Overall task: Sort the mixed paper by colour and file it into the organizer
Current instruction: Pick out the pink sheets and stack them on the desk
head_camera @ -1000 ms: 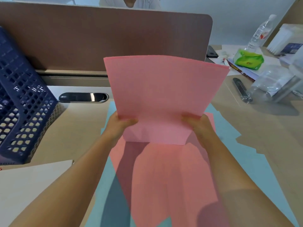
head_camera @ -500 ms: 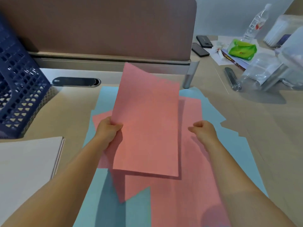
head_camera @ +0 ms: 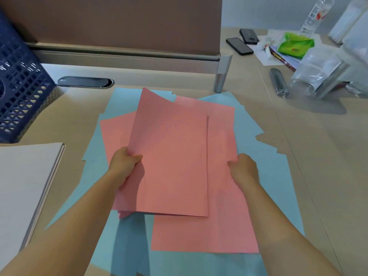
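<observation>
Gripping a pink sheet (head_camera: 171, 156), the left hand (head_camera: 124, 165); right hand (head_camera: 244, 169) touching pink paper (head_camera: 223, 232).

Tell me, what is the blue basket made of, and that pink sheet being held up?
The blue basket looks like moulded plastic: stiff lattice walls, even colour, dull sheen. The pink sheet in the left hand looks like thin matte paper: its top corner curls and it shows no gloss.

hands (head_camera: 124, 166), pink sheets (head_camera: 171, 156), blue paper (head_camera: 264, 172)
</observation>
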Available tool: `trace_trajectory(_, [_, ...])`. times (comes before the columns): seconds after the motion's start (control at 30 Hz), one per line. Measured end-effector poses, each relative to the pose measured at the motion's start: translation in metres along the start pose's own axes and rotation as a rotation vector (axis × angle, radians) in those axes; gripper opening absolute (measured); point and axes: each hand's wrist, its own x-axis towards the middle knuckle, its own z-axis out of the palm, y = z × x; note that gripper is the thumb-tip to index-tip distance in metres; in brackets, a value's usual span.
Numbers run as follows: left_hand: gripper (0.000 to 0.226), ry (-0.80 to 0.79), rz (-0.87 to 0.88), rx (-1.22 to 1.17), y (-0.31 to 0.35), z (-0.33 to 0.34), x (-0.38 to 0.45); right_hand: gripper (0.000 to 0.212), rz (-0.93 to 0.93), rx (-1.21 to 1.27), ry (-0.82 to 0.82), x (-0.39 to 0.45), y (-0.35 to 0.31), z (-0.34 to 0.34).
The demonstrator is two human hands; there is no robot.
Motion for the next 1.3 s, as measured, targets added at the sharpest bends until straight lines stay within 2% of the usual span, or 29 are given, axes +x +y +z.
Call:
trace_trajectory(0.17, [0.027,0.062,0.006,0.009,0.012,0.000,0.019,0.033,0.008,0.232,0.104,0.023,-0.020,-0.003])
trace_trajectory(0.3, [0.029,0.101,-0.081,0.123,0.017,0.001,0.041,0.040,0.113,0.115,0.082,0.044,-0.038,0.000])
trace_trajectory(0.4, [0.035,0.151,-0.203,0.354,0.022,-0.001,0.054,0.028,0.130,0.075,0.042,0.055,-0.050,0.003])
trace_trajectory(0.5, [0.033,0.166,-0.284,0.422,0.027,-0.004,0.059,0.016,0.126,0.163,0.007,0.063,-0.056,0.009])
trace_trajectory(0.67, [0.031,0.146,-0.257,0.375,0.027,-0.017,0.068,0.017,-0.021,0.326,0.021,0.067,-0.062,0.019])
trace_trajectory(0.73, [0.026,0.158,-0.246,0.293,0.025,-0.024,0.071,0.008,-0.116,0.266,0.008,0.065,-0.071,0.020])
trace_trajectory(0.83, [0.012,0.147,-0.189,0.133,0.021,-0.034,0.071,0.028,-0.222,0.158,-0.059,0.063,-0.084,0.022])
trace_trajectory(0.9, [0.010,0.111,-0.164,0.057,0.019,-0.040,0.072,0.022,-0.264,0.118,-0.122,0.062,-0.090,0.028])
trace_trajectory(1.0, [0.007,0.038,-0.163,-0.029,0.016,-0.047,0.069,0.029,-0.264,0.033,-0.217,0.056,-0.098,0.038])
trace_trajectory(1.17, [0.022,-0.036,-0.213,-0.053,0.011,-0.057,0.059,0.030,-0.254,-0.032,-0.173,0.037,-0.117,0.052])
trace_trajectory(1.3, [0.019,-0.087,-0.228,-0.096,0.002,-0.065,0.052,0.029,-0.211,0.144,-0.262,0.024,-0.126,0.063])
